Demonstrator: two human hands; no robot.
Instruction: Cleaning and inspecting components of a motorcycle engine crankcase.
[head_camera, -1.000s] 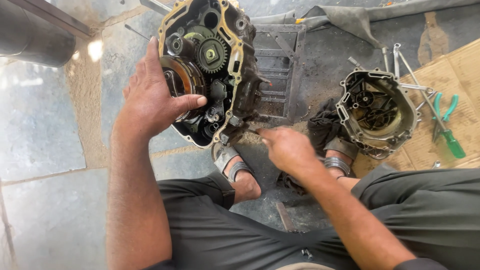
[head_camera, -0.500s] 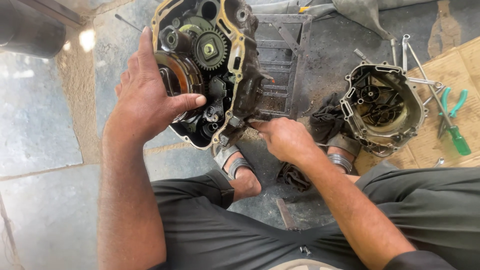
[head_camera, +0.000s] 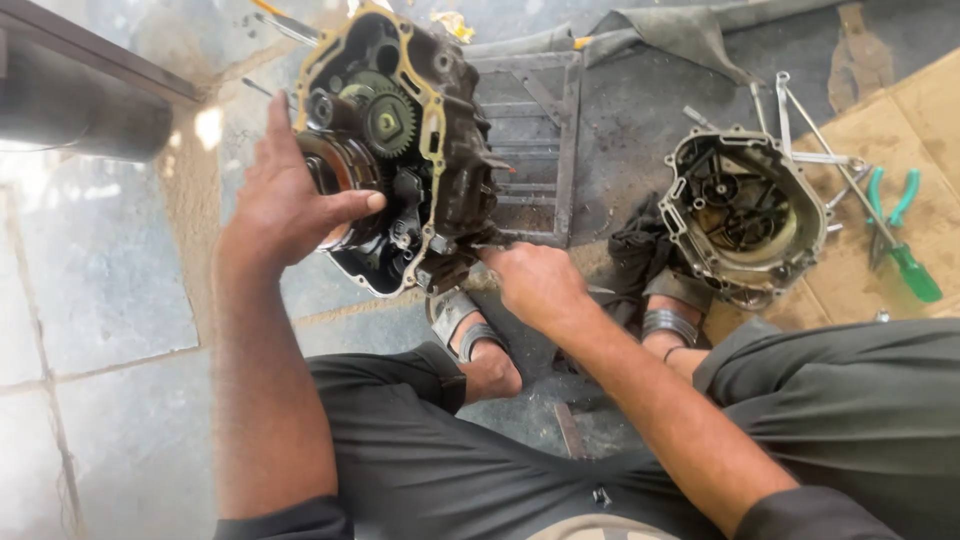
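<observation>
Daylight is bright and even over my work; a small glare patch burns on the floor (head_camera: 210, 128) upper left, shadows stay soft, edges bend slightly.

Greasy open engine case (head_camera: 420, 150) upright on floor, gears exposed.

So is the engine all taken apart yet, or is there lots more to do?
Partly. The side cover is already off and lies on the ground beside the wrenches and pliers. Right now the left hand grips the round clutch part inside the open engine case, while the right hand works at its lower edge. The big gear and other inner parts are not yet out.
</observation>
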